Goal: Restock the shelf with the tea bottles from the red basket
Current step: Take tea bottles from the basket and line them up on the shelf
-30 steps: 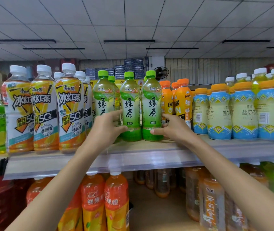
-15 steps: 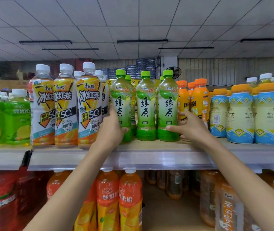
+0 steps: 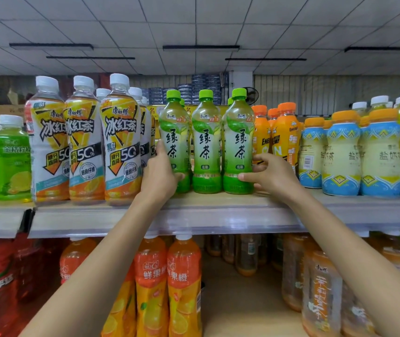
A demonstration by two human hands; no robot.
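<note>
Front row being squared up on the upper shelf (image 3: 218, 216). Three green tea bottles stand upright near its front edge, labels forward, close side by side. The left hand (image 3: 161, 176) grips the left green tea bottle (image 3: 174, 132) low on its body, thumb across the front. The right hand (image 3: 270, 177) grips the right green tea bottle (image 3: 239, 139) at the same height, thumb in front and fingers curled round its right side. The middle green tea bottle (image 3: 206, 142) stands between them, touched by neither. The red basket is out of view. Suggested technique: draw the outer bottles inward evenly, keep both grips low so nothing tips, line the bases up with the shelf edge, and avoid nudging the iced tea bottles (image 3: 121, 142) to the left or the orange bottles (image 3: 282, 132) to the right.
</note>
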